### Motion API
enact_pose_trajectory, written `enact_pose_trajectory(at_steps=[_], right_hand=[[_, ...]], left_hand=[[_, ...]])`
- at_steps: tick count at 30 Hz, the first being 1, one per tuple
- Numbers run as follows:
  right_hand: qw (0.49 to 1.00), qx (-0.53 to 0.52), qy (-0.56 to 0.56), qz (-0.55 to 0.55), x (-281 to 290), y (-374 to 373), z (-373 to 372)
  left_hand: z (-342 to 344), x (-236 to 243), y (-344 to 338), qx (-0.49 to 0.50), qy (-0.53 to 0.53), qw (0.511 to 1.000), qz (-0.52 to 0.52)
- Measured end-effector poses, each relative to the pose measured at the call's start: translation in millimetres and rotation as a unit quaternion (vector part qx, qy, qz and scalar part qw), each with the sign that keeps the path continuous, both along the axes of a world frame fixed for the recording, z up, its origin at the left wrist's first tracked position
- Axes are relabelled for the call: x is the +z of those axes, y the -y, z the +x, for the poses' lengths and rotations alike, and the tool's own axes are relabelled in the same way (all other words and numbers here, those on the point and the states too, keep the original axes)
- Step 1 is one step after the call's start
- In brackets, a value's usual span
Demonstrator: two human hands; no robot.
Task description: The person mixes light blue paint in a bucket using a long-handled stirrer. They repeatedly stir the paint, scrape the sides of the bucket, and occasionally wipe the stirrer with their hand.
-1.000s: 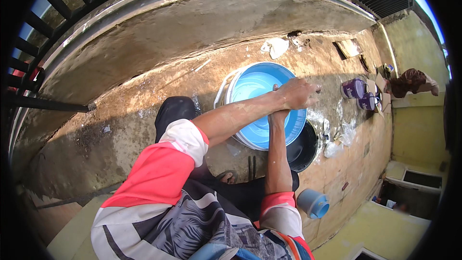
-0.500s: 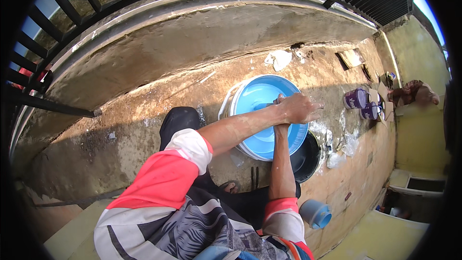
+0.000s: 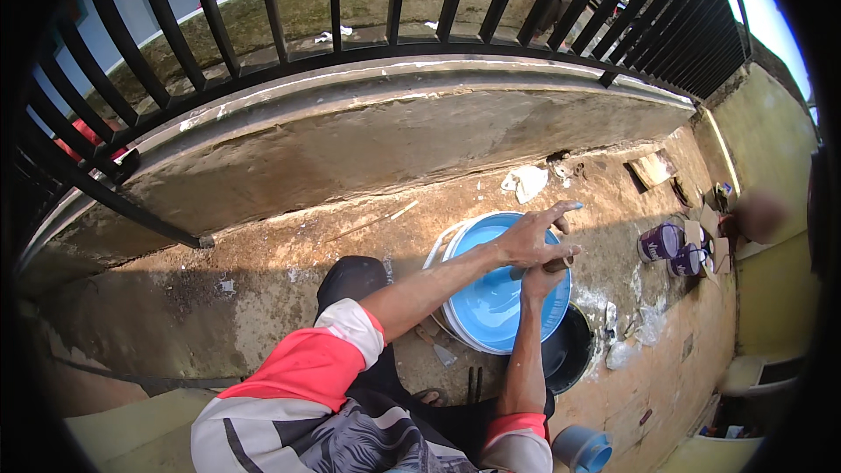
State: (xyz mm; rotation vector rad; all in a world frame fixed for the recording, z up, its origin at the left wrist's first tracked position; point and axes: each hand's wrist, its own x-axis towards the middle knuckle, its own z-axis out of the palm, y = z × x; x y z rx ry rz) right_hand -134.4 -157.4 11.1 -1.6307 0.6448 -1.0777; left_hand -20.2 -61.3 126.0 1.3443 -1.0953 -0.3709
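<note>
A large white bucket holding bright blue paint (image 3: 491,311) stands in front of me. Above its right side, my right hand (image 3: 541,282) is closed around a brown stick (image 3: 559,264), whose end pokes out past the fist. The rest of the stick is hidden by my hands. My left hand (image 3: 530,238) is over the bucket just beyond the right one, its fingers stretched out and spread. Blue paint marks a fingertip. Whether the left palm still touches the stick, I cannot tell.
A black basin (image 3: 568,355) sits against the bucket's right side. A blue-grey container (image 3: 581,447) is nearer me. Purple paint tins (image 3: 659,243) stand at the right by cardboard. A scraper (image 3: 442,353) lies left of the bucket. Beyond run a low wall (image 3: 394,136) and black railing (image 3: 368,54).
My left hand has come out of its closed grip and spread its fingers. The view has tilted up, showing more railing and a person beyond it.
</note>
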Motion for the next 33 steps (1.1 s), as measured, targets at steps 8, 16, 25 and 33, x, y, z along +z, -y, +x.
enact_pose_trajectory(at_steps=[8, 16, 25, 33], right_hand=[[0.990, 0.021, -0.047, 0.135, 24, -37, -38], [0.998, 0.041, -0.009, -0.044, 18, -31, 23], [0.992, 0.006, -0.112, 0.051, 19, -8, -39], [0.997, -0.034, -0.067, 0.027, 22, -6, -35]], left_hand=[[58, -146, -148, 0.273, -0.480, 0.832, -0.054], [61, -174, -173, 0.377, -0.421, 0.823, -0.052], [14, -185, -160, 0.121, -0.578, 0.807, -0.013], [12, -201, -133, 0.191, -0.546, 0.816, 0.011]])
